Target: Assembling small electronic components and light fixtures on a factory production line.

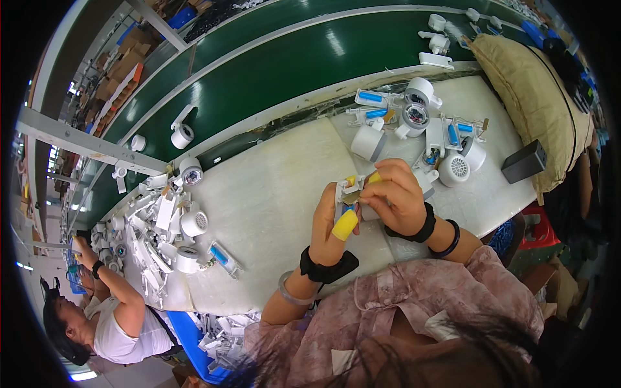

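My left hand (325,223) and my right hand (398,197) meet above the pale worktable, both closed on one small white plastic housing (350,189). A bit of blue shows low in the housing, partly hidden by my fingers. Yellow covers sit on several of my fingertips. The right thumb and fingers pinch the housing's right side while the left hand wraps its left side. Just beyond my right hand lies a cluster of white fan heads (458,169) and open housings with blue cells (370,97).
A heap of white plastic parts (155,220) covers the table's left side, near a housing with a blue cell (224,258). A blue bin (194,346) stands below. Beyond runs a green conveyor (272,71). At right are a black box (524,161) and a tan sack (527,97). Another person (116,317) works at far left.
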`<action>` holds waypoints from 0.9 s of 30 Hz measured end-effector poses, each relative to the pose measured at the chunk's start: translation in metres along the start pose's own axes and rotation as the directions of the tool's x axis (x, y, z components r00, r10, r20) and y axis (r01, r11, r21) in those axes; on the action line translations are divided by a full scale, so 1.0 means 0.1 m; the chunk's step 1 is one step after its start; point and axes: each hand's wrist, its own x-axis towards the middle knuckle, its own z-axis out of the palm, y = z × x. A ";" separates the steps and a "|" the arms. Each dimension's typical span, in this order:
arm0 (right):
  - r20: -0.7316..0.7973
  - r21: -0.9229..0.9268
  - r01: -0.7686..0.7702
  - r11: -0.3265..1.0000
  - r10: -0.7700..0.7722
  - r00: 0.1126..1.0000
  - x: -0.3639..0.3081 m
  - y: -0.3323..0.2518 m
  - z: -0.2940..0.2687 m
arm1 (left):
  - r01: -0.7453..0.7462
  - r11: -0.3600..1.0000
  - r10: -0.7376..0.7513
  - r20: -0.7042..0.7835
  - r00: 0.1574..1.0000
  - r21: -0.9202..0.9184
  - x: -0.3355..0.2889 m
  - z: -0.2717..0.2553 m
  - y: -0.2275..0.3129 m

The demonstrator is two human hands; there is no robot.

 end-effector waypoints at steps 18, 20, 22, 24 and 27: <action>0.017 -0.012 0.019 1.000 -0.018 1.000 0.02 0.00 0.00 | -0.080 0.971 0.107 -0.110 0.988 0.224 0.01 0.02 -0.08; 0.006 -0.018 0.018 1.000 -0.018 1.000 0.02 0.00 0.04 | -0.081 0.963 0.114 -0.119 0.986 0.256 0.03 0.00 -0.08; -0.009 -0.022 0.016 1.000 -0.017 1.000 0.01 0.00 0.04 | -0.081 0.953 0.122 -0.124 0.985 0.291 0.02 0.00 -0.09; 0.027 -0.036 -0.014 0.999 0.015 1.000 0.04 -0.01 0.05 | 0.045 0.990 -0.026 -0.143 0.989 0.130 0.02 -0.03 -0.09; 0.051 0.047 -0.105 0.993 0.102 0.993 0.06 0.01 0.01 | 0.190 0.980 -0.196 -0.114 0.974 -0.055 0.10 -0.04 0.00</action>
